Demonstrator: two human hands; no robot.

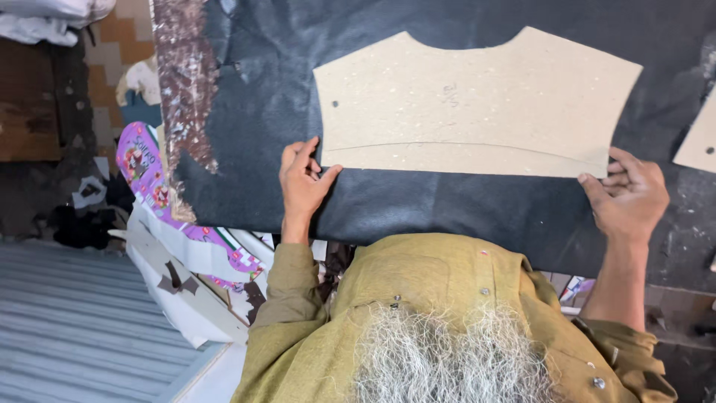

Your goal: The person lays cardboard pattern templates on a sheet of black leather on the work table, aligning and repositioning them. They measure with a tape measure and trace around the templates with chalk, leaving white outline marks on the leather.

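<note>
Both hands pinch the cardboard pattern (477, 104): left hand (302, 183) and right hand (630, 198), fingers closed on its bottom corners; best kept flat on the black leather (418, 205) near the table's front edge

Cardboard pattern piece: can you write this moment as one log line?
left hand: at lower left corner of cardboard pattern | right hand: at its lower right corner | pattern: flat on black material
</note>
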